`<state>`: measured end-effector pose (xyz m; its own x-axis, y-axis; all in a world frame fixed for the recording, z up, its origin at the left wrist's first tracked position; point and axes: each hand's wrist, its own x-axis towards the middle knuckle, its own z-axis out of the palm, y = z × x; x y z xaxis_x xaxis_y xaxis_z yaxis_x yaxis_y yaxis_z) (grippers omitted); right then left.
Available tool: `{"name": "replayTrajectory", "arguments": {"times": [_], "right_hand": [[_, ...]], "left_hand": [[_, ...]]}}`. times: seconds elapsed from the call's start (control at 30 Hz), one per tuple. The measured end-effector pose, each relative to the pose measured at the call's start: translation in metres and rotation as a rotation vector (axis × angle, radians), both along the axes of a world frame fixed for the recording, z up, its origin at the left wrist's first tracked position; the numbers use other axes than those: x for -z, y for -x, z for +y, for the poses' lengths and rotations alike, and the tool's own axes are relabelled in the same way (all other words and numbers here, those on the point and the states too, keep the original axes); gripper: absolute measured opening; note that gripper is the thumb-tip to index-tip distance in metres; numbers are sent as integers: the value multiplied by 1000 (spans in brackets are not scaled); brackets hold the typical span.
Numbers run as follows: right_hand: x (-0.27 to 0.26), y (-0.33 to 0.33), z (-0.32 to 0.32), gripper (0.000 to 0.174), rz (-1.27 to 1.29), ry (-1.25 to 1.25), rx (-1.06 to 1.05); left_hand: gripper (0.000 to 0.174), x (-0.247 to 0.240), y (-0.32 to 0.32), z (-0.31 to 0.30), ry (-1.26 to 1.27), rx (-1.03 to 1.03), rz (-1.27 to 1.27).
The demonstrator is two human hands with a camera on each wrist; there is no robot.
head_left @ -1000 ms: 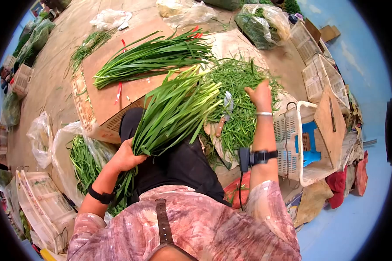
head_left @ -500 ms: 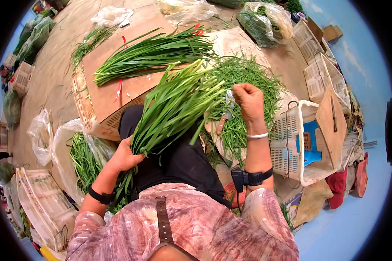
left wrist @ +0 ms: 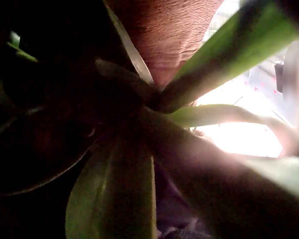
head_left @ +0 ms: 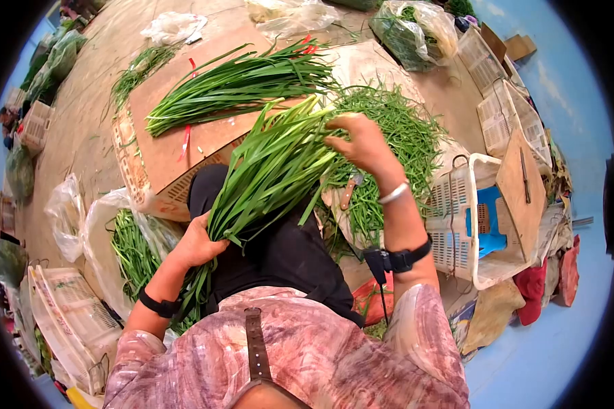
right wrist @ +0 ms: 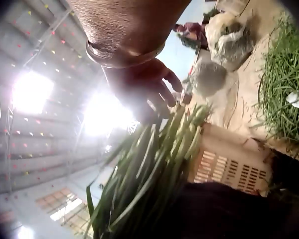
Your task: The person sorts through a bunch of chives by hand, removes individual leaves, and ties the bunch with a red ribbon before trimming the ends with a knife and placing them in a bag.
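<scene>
My left hand [head_left: 199,244] grips the leafy end of a bunch of garlic chives [head_left: 273,170] that lies slanting over my lap. Its pale stalk ends point up and right. My right hand [head_left: 361,144] is at those stalk ends, thumb and fingers spread apart. The right wrist view shows its fingers [right wrist: 162,94] reaching along the tips of the bunch. Below the right hand, a knife [head_left: 348,193] with a wooden handle lies on a pile of loose green trimmings [head_left: 406,146], its blade mostly hidden. Dark, close leaves [left wrist: 109,194] fill the left wrist view.
Another chive bunch [head_left: 239,95] lies on a board [head_left: 153,160] over a crate, with red ties near it. On the right stands a white crate [head_left: 450,238] holding a blue thing. An open plastic bag of chives [head_left: 131,249] sits left of my legs.
My right hand has come from the trimmings pile, drawing back and then moving left to the stalk ends, its fingers spreading. The left hand keeps its grip and has hardly moved.
</scene>
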<state>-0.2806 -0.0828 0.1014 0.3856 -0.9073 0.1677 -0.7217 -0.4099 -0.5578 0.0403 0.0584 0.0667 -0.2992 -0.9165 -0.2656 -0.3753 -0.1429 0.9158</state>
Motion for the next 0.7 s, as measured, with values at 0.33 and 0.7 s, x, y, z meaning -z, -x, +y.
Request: {"name": "replayTrajectory", "arguments": {"times": [0.33, 0.7], "right_hand": [[24, -8, 9, 16, -173, 138, 112], [79, 97, -26, 16, -1012, -292, 971]], "left_hand": [[46, -1, -30, -7, 185, -101, -58], [45, 6, -29, -7, 120, -99, -39]]}}
